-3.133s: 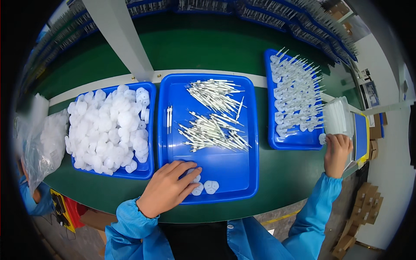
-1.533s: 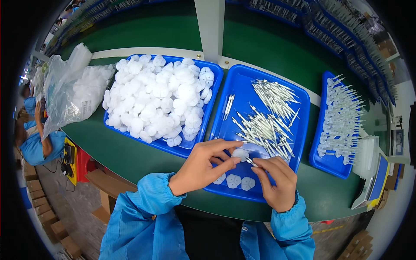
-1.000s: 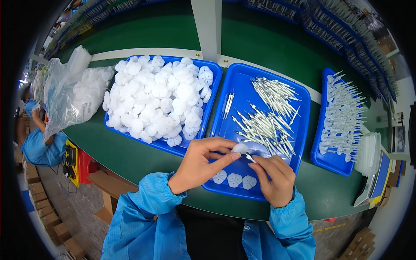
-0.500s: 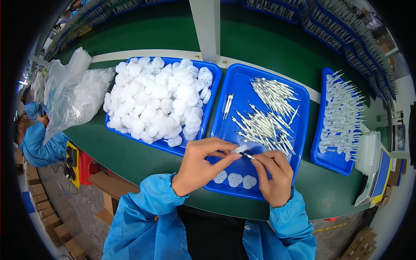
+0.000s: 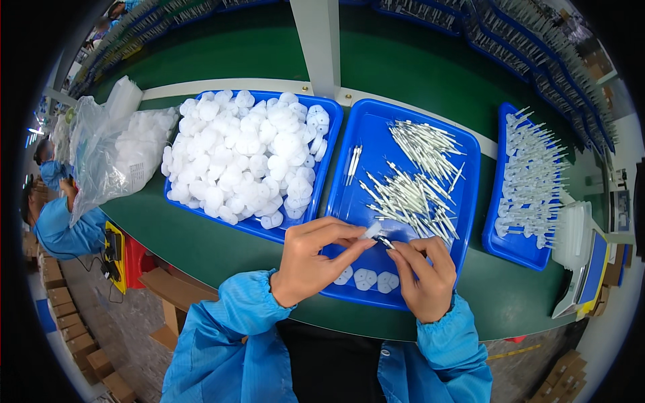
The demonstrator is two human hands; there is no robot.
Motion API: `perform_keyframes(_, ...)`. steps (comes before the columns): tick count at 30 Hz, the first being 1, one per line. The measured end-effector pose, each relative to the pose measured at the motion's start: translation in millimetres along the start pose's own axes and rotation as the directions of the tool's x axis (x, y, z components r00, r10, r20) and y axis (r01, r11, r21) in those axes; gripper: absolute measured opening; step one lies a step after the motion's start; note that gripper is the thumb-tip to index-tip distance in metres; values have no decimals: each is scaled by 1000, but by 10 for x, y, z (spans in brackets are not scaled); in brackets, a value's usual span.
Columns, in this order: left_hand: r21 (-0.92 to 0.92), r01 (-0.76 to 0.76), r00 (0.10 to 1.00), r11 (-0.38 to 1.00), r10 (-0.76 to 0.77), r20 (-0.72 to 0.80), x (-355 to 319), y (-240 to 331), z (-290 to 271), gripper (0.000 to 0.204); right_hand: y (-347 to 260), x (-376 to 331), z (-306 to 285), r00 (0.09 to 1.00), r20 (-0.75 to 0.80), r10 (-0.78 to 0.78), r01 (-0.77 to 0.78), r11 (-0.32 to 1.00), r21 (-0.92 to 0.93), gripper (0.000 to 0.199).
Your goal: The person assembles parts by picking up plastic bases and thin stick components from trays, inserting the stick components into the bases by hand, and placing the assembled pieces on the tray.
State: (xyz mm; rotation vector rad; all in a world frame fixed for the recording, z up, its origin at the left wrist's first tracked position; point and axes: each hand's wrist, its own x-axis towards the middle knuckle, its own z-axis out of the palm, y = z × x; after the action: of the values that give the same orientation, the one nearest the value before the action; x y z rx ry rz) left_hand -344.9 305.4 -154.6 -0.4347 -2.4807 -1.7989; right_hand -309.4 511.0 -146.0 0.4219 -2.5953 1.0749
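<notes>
My left hand [image 5: 310, 260] pinches a white translucent lobed plastic disc [image 5: 370, 232] between thumb and fingers. From the other side, my right hand [image 5: 427, 272] grips a slim white rod with a metal tip [image 5: 385, 242], its tip at the disc. My fingertips partly cover where the two meet, so I cannot tell how deep the tip sits. Both hands are over the near part of a blue tray [image 5: 363, 124]. Below them, several lobed discs [image 5: 365, 279] lie in a row along the tray's near edge. Beyond my fingers are heaps of white rods [image 5: 410, 198].
Left of it, another blue tray [image 5: 336, 114] is piled with white discs [image 5: 235, 154]. A clear plastic bag [image 5: 131, 161] lies farther left. At right, a blue tray [image 5: 490, 232] holds assembled pieces [image 5: 531, 181]. A white post [image 5: 316, 47] rises behind. A person in blue [image 5: 67, 225] is at far left.
My hands stay almost in place, with the disc and rod tip shifting very slightly between my fingers. At far left, the person in blue has moved a little.
</notes>
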Motion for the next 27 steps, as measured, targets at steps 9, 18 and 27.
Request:
perform_keyframes(9,55,-43,999,998,44,-17,-4,9,7,19,6,20,-6,1000,13,-11,11,1000,2,22)
perform_keyframes(18,56,-48,999,997,49,-4,4,5,1,19,7,25,-12,1000,14,2,-3,998,56,21)
perform_keyframes(27,-83,78,997,994,-75,33,13,-1,4,18,29,26,-25,999,53,-7,5,999,34,20)
